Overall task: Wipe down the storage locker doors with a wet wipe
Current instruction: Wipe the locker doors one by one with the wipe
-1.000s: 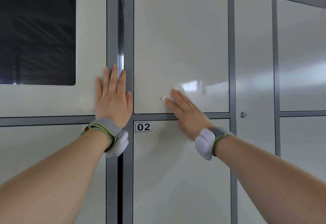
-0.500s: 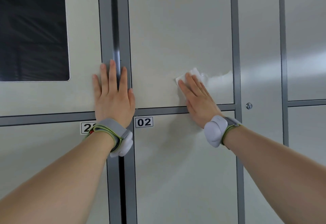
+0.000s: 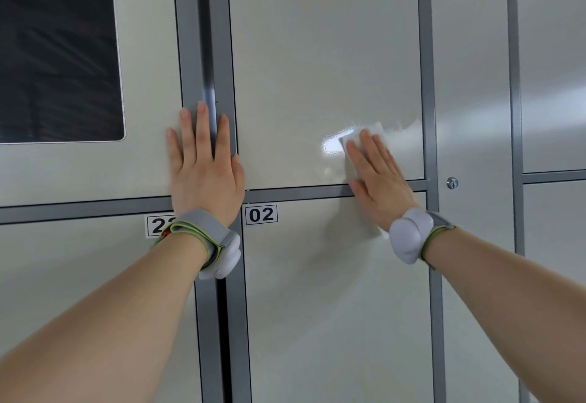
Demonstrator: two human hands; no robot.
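My right hand [image 3: 377, 180] flat, grip released, pressing thin white wet wipe [image 3: 375, 127] onto glossy cream locker door [image 3: 317, 54] above white "02" label [image 3: 261, 214]; left hand [image 3: 206, 174] flat, left of label.

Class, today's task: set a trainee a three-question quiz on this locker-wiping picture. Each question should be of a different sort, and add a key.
1. True or false: the left hand lies flat and holds no wipe.
2. Where does the wet sheen show? A) above label 02; B) below it; C) on the dark window.
3. Fill in: the lock sits to the ___ of the right hand.

Key: 1 true; 2 A; 3 right.
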